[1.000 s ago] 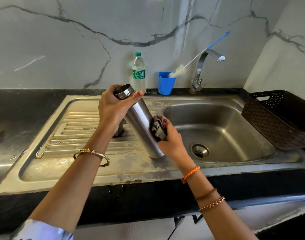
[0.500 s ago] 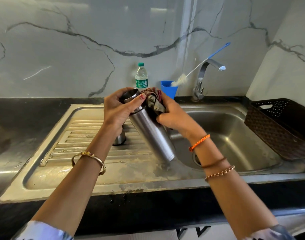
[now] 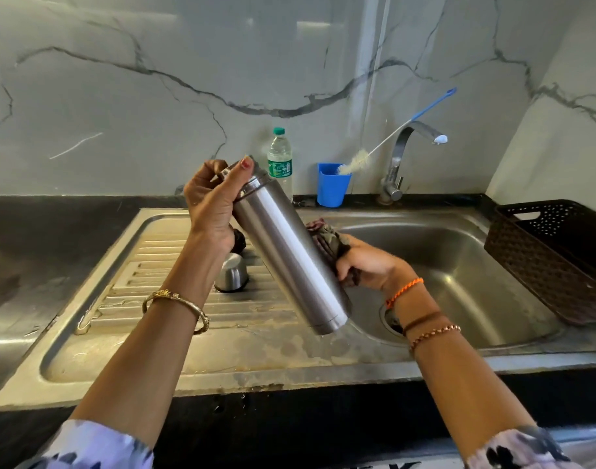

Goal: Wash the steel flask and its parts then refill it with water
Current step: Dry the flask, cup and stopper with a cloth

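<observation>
Tilted over the drainboard at 10 o'clock of the sink (image 3: 452, 252), steel flask (image 3: 283, 252) gripped at the neck by left hand (image 3: 212, 208), right hand (image 3: 367, 265) fingers clamped on cloth (image 3: 327, 242) against its side: best rotated steadily under full-length strokes.

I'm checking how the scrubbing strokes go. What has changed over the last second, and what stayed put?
The right hand slid the cloth up the flask to its mouth, then back down to mid-body. The left hand kept gripping the flask's top, tilted the same way over the sink. The steel cap stayed on the drainboard; nothing was let go.
</observation>
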